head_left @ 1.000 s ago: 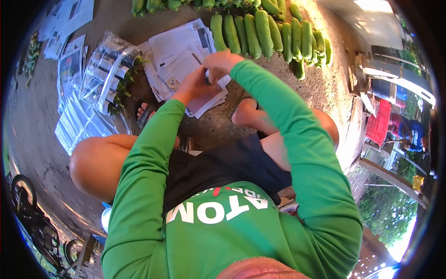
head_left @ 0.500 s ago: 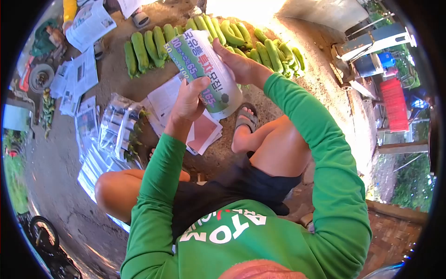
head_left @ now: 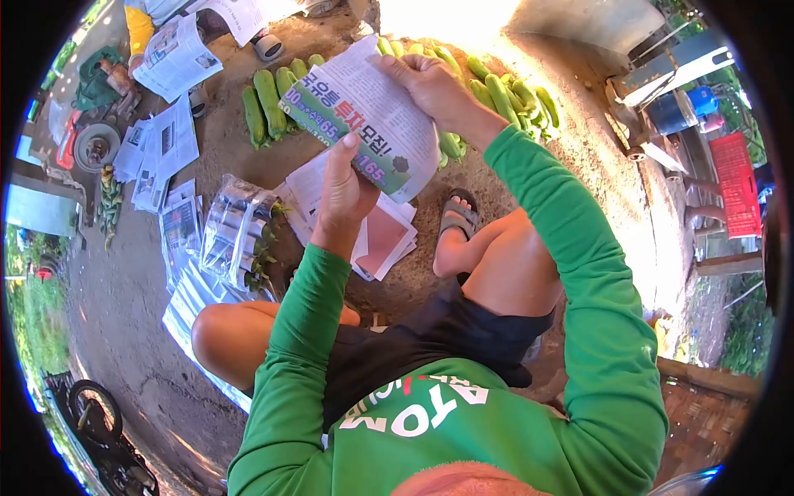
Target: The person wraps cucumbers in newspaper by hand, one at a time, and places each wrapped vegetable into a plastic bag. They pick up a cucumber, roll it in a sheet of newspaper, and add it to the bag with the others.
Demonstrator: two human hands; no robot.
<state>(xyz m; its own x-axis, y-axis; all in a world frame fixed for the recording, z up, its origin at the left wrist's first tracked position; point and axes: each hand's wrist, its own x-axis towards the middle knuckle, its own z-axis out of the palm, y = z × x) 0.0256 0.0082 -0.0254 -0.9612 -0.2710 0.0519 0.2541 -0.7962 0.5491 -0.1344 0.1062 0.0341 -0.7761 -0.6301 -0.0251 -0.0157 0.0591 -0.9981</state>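
Note:
In front of me, above the ground, both hands hold a printed newspaper sheet (head_left: 368,124) with a green and purple advert and a folded-over text side. My left hand (head_left: 341,188) grips its lower left side, thumb stretched along the paper and the other fingers hidden beneath. My right hand (head_left: 434,89) pinches the upper right edge between thumb and fingers. Whether anything lies inside the paper is hidden. Behind the sheet, long green vegetables (head_left: 266,103) lie in a row on the ground. Loose newspaper sheets (head_left: 385,244) lie below my hands.
A clear plastic bag (head_left: 236,227) of newspaper-wrapped bundles with stems sticking out lies left of my legs. More newspapers (head_left: 161,157) spread beyond it. Another person's yellow sleeve (head_left: 139,31) and held newspaper show at top left. A red crate (head_left: 734,183) stands far right, a motorcycle (head_left: 103,422) lower left.
The newspaper has gone from a rounded roll to a flatter, wider shape, with more of its text side showing. My right hand has turned over its upper edge. The view has shifted slightly.

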